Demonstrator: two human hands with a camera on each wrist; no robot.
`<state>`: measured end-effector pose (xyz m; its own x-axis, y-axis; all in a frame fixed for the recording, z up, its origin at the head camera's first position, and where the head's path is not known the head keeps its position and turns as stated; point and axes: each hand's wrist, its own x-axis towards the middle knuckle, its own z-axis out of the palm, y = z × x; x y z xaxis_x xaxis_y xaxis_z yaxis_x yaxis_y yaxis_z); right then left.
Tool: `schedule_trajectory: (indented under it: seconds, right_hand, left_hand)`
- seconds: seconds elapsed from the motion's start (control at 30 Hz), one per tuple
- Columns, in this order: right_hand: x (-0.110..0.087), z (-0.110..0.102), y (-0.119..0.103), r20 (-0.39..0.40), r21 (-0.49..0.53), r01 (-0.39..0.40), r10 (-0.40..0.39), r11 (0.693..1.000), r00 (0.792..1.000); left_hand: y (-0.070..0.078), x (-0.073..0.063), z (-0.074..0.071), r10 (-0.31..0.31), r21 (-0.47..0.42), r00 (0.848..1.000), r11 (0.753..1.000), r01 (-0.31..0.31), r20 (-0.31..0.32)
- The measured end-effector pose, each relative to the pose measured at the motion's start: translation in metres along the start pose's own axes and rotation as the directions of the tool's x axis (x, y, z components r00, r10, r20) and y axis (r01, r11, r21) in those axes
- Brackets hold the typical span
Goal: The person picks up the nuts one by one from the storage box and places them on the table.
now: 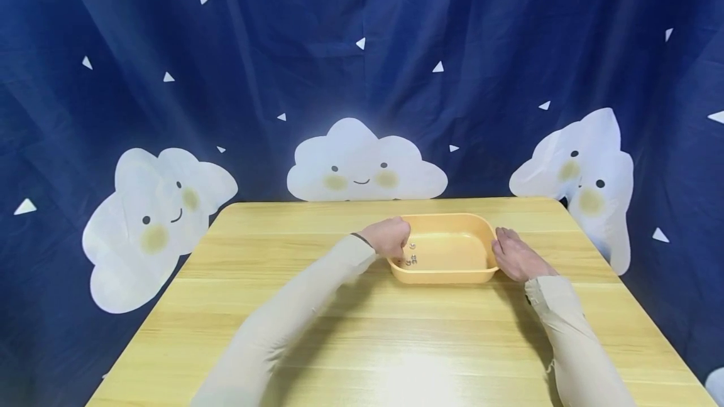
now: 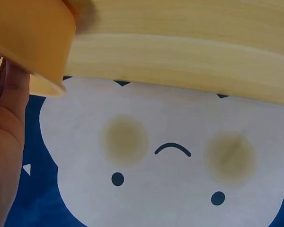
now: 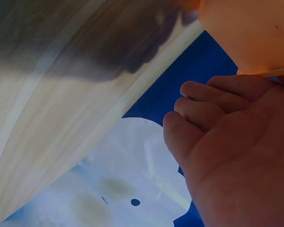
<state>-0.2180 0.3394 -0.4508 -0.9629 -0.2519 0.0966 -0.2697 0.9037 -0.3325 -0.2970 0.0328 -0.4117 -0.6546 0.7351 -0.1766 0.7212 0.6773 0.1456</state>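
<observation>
A shallow orange-yellow plastic basin (image 1: 447, 277) with rounded corners is toward the far side of the wooden table, between both hands. My left hand (image 1: 388, 237) grips its left end, fingers curled over the rim. The left wrist view shows those fingers (image 2: 15, 87) passing behind the basin wall (image 2: 33, 33). At the opposite end, my right hand (image 1: 519, 256) holds the rim at the thumb side. Its other fingers (image 3: 199, 113) stretch loosely past the basin's outer wall (image 3: 255, 33). Several small shiny metal pieces (image 1: 413, 259) lie inside near the left end, partly hidden by my left hand.
The light wooden table (image 1: 317, 338) has rounded far corners, and its back edge runs just beyond the basin. Behind it hangs a dark blue curtain (image 1: 317, 68) printed with white clouds (image 1: 362, 174) and small triangles.
</observation>
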Motion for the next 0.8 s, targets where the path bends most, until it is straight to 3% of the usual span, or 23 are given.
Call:
schedule_trajectory:
  seconds: [0.37,0.6,0.67,0.8]
  right_hand:
    - [-0.001,-0.003,-0.002,0.035,0.009,-0.031,0.031,0.999,0.999]
    - [-0.001,-0.005,0.0,0.036,-0.032,-0.013,0.014,0.999,0.999]
    - [-0.001,-0.006,0.001,0.046,-0.03,-0.021,0.023,0.999,0.999]
    - [0.0,-0.008,0.002,0.06,-0.029,-0.033,0.035,0.999,0.998]
  left_hand:
    - [-0.008,-0.01,-0.007,0.079,0.007,0.993,0.997,-0.079,-0.084]
    - [-0.021,-0.019,-0.01,0.183,0.011,0.966,0.983,-0.184,-0.184]
    - [-0.024,-0.021,-0.011,0.191,-0.012,0.96,0.98,-0.198,-0.203]
    - [-0.028,-0.027,-0.015,0.141,-0.067,0.97,0.985,-0.157,-0.198]
